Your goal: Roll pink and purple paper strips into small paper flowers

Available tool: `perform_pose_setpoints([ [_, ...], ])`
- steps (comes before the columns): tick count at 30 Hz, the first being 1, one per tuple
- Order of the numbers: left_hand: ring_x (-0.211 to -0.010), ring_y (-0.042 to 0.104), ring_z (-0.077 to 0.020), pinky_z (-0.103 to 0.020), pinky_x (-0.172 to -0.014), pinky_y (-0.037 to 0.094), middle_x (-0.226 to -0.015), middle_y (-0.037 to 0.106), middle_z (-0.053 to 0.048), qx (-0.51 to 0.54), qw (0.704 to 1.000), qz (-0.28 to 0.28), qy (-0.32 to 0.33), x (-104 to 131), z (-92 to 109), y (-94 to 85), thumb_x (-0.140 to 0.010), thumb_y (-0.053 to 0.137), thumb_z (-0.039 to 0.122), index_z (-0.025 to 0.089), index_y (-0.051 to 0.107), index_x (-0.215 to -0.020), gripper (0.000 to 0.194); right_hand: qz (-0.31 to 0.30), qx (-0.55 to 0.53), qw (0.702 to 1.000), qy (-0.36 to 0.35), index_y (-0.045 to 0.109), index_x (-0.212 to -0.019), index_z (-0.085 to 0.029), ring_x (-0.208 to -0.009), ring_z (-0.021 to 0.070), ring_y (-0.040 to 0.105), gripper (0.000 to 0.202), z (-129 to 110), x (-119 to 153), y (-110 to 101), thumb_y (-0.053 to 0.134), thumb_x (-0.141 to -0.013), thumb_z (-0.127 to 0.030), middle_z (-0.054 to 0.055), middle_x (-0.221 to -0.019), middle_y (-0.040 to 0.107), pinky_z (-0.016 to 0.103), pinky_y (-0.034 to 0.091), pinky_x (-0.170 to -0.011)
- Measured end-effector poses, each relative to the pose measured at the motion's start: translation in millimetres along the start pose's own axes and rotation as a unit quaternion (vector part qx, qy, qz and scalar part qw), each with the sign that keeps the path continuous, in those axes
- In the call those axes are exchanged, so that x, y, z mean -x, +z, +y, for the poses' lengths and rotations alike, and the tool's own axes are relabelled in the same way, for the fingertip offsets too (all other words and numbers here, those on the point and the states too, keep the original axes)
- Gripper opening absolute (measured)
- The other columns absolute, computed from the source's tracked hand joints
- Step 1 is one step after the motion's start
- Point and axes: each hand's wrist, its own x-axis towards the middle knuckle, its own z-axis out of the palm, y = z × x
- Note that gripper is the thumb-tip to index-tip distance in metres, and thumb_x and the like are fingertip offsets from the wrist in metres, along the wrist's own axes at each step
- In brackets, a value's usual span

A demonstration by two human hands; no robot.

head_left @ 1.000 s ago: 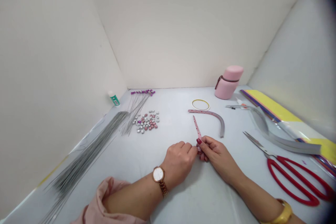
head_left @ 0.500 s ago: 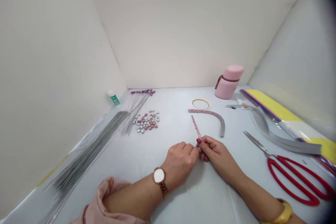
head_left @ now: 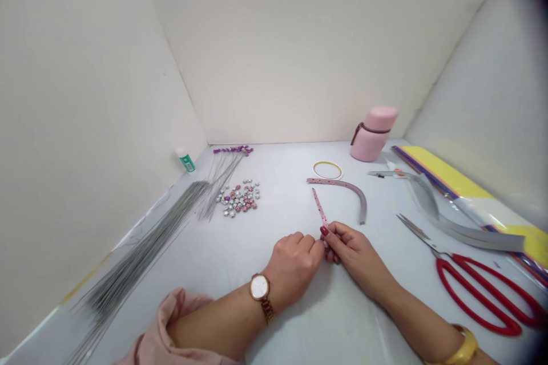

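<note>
A narrow pink paper strip [head_left: 319, 207] with red marks stands up from between my hands. My right hand [head_left: 355, 251] pinches it between thumb and fingers near its lower part. Against the right fingertips is my left hand [head_left: 295, 262], closed with its knuckles up, at the lower end of the strip, which the fingers mostly hide. Just beyond lies a curved bundle of strips [head_left: 342, 183], pink-patterned at one end and grey at the other. Small folded paper stars [head_left: 240, 199], silver, pink and purple, are heaped to the left.
Grey wires [head_left: 149, 251] lie along the left, near purple-tipped stems [head_left: 233, 150] and a glue stick [head_left: 186, 161]. At the back are a tape roll [head_left: 315, 173] and a pink flask [head_left: 370, 142]. Red-handled scissors [head_left: 475, 291], grey strips [head_left: 471, 235] and coloured sheets [head_left: 454, 174] occupy the right.
</note>
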Motion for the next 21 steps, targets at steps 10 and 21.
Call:
perform_pose_setpoints([
  [10,-0.066,0.050,-0.0156,-0.028,-0.055,0.039,-0.071,0.054,0.000,0.001,1.000,-0.003,-0.002,0.7,0.0,1.9,-0.082,0.045,0.011,0.018,0.047,-0.073,0.011,0.000,-0.003,1.000,0.007,0.045,-0.064,-0.019,-0.050,0.0100,0.042,0.031,-2.3,-0.5,0.4,0.045,-0.082,-0.044,-0.004,-0.052,0.046,0.022,0.034,-0.050],
  [21,-0.065,0.050,-0.0157,-0.028,-0.054,0.039,-0.070,0.054,0.001,0.002,1.000,0.001,-0.008,0.5,0.3,2.9,-0.081,0.046,0.011,0.018,0.046,-0.072,0.011,-0.002,0.001,1.000,0.002,0.045,-0.064,-0.019,-0.050,0.0101,0.042,0.031,-1.5,0.4,0.2,0.044,-0.082,-0.043,-0.004,-0.053,0.046,0.022,0.035,-0.050],
])
